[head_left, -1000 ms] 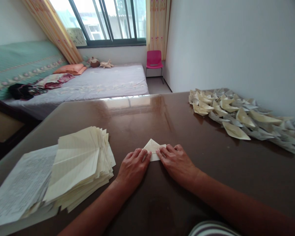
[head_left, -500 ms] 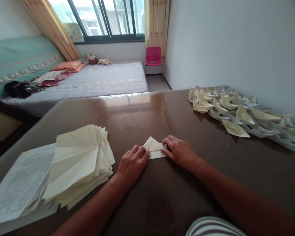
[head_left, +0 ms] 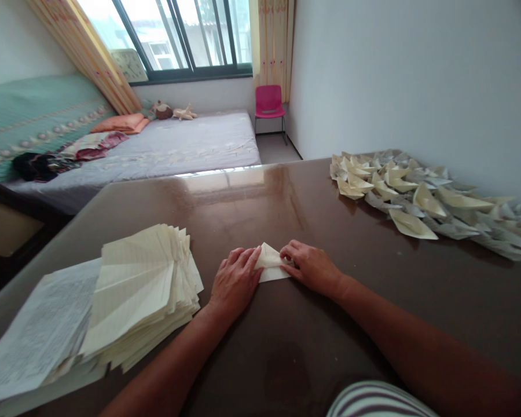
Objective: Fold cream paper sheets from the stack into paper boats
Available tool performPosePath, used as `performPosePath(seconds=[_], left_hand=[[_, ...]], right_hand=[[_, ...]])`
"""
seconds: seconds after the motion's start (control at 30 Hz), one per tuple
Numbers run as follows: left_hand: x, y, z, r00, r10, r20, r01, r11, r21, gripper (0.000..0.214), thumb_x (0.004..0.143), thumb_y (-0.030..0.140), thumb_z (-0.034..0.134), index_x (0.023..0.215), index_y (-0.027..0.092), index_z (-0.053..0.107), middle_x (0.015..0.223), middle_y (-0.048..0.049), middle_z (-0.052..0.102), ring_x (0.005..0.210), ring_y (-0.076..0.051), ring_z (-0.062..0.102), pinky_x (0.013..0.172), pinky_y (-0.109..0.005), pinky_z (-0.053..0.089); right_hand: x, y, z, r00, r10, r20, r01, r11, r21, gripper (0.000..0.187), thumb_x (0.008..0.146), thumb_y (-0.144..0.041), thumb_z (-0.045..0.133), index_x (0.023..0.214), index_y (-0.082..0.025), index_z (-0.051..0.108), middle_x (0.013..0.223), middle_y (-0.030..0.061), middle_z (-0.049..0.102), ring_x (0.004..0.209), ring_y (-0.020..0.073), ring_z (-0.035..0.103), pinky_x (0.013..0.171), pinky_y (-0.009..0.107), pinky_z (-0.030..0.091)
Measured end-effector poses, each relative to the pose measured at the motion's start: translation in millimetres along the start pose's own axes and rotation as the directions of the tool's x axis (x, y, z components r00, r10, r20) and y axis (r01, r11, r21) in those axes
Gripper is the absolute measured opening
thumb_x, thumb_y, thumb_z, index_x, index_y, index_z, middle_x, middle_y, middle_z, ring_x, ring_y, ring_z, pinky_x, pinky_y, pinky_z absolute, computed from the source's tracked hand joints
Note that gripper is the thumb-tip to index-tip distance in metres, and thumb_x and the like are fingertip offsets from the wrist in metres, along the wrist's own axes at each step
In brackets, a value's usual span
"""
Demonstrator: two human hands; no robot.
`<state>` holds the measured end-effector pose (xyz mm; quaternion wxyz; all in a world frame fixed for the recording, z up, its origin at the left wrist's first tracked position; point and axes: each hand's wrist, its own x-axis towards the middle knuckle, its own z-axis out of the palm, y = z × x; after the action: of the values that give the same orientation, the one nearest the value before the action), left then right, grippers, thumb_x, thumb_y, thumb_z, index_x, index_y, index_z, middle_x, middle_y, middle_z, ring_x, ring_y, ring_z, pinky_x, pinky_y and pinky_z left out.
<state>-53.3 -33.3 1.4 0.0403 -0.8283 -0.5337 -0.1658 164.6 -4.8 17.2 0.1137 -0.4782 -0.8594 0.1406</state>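
A small cream sheet of folded paper (head_left: 272, 271) lies on the brown table between my hands. Its top comes to a point, and a flat strip runs along the lower edge. My left hand (head_left: 237, 277) grips its left side, with the fingers reaching over the slanted edge and the thumb by the strip. On the right side, my right hand (head_left: 311, 265) pinches the paper between thumb and curled fingers. To the left of my left hand rests a stack of cream lined paper (head_left: 134, 284), its top sheet creased.
White printed sheets (head_left: 39, 324) lie partly under the cream stack. Many folded paper boats (head_left: 412, 225) crowd the right side of the glossy table (head_left: 252, 208). Beyond its far edge are a bed (head_left: 200, 139) and a pink chair (head_left: 269, 104).
My left fingers have stretched up along the paper's left slanted edge, where they were curled at its corner. My right hand has shifted slightly left. The view has tilted a little.
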Motion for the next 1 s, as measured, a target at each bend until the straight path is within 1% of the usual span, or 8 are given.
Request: performPosePath(seconds=[0.2,0.33,0.4,0.5,0.63,0.73,0.87,1.0], left_hand=[[0.7,-2.8,0.0,0.993,-0.087,0.08,0.1,0.979,-0.178,0.043,0.092,0.033,0.05,0.134,0.024,0.048,0.117,-0.0047,0.063,0.106,-0.023,0.054,0.091,-0.038,0.049],[1.5,-5.2,-0.9,0.988,-0.126,0.093,0.147,0.954,-0.261,0.04,0.091,0.032,0.052,0.13,0.026,0.051,0.11,-0.003,0.064,0.1,-0.02,0.057,0.089,-0.036,0.05],[2.0,-5.6,-0.5,0.993,-0.104,0.059,0.115,0.961,-0.25,0.041,0.09,0.032,0.053,0.131,0.025,0.051,0.117,-0.0042,0.062,0.107,-0.022,0.054,0.092,-0.037,0.049],[2.3,-5.0,1.8,1.0,-0.025,0.019,0.028,0.98,-0.199,0.045,0.091,0.033,0.051,0.135,0.023,0.047,0.134,-0.0059,0.054,0.121,-0.025,0.045,0.101,-0.041,0.044],[1.9,-3.2,5.9,0.998,0.026,0.055,-0.017,0.987,-0.162,0.05,0.092,0.035,0.051,0.139,0.021,0.042,0.139,-0.0078,0.05,0.127,-0.027,0.039,0.102,-0.045,0.041],[2.2,-2.4,6.3,0.997,0.035,0.071,-0.023,0.986,-0.165,0.049,0.091,0.037,0.052,0.137,0.022,0.045,0.131,-0.0091,0.055,0.125,-0.027,0.042,0.098,-0.045,0.042],[4.6,-1.8,3.0,0.998,0.014,0.06,-0.001,0.977,-0.215,0.047,0.085,0.034,0.061,0.13,0.023,0.052,0.117,-0.0082,0.059,0.116,-0.027,0.046,0.094,-0.043,0.045],[7.3,-0.2,-1.1,0.998,-0.056,0.03,0.063,0.948,-0.313,0.039,0.081,0.033,0.067,0.118,0.025,0.061,0.1,-0.0044,0.062,0.102,-0.023,0.052,0.09,-0.039,0.047]], right_hand=[[0.8,0.7,0.1,1.0,-0.031,0.005,0.03,0.997,0.076,0.014,0.091,-0.033,0.053,0.096,-0.024,0.062,0.095,0.0009,0.062,0.08,0.0132,0.059,0.067,0.024,0.038],[2.3,1.5,2.7,1.0,0.002,-0.006,-0.002,0.995,0.102,0.027,0.088,-0.037,0.057,0.112,-0.024,0.059,0.094,0.0008,0.063,0.082,0.0149,0.059,0.068,0.025,0.039],[3.4,1.5,3.3,1.0,0.025,-0.005,-0.025,0.993,0.112,0.032,0.087,-0.039,0.059,0.116,-0.025,0.058,0.094,0.0009,0.064,0.082,0.0153,0.059,0.067,0.026,0.038],[5.4,2.6,2.8,0.999,0.048,0.015,-0.05,0.987,0.151,0.03,0.086,-0.037,0.061,0.114,-0.026,0.061,0.091,-0.0003,0.065,0.079,0.0142,0.059,0.065,0.025,0.037],[7.1,6.1,1.7,0.998,0.021,0.059,-0.032,0.981,0.194,0.027,0.083,-0.035,0.063,0.11,-0.029,0.063,0.086,-0.0026,0.065,0.076,0.0122,0.058,0.064,0.024,0.036],[6.2,7.5,1.3,0.998,0.001,0.058,-0.012,0.98,0.198,0.026,0.082,-0.035,0.065,0.107,-0.029,0.064,0.084,-0.0032,0.064,0.074,0.0116,0.057,0.063,0.023,0.035],[4.9,7.1,2.6,0.999,-0.008,0.031,0.001,0.976,0.217,0.026,0.081,-0.033,0.065,0.106,-0.03,0.063,0.084,-0.0041,0.064,0.074,0.0112,0.057,0.062,0.022,0.035],[5.8,5.6,8.1,0.994,0.113,-0.003,-0.107,0.948,0.301,0.034,0.078,-0.031,0.068,0.109,-0.027,0.055,0.083,-0.005,0.064,0.067,0.01,0.057,0.06,0.022,0.035]])
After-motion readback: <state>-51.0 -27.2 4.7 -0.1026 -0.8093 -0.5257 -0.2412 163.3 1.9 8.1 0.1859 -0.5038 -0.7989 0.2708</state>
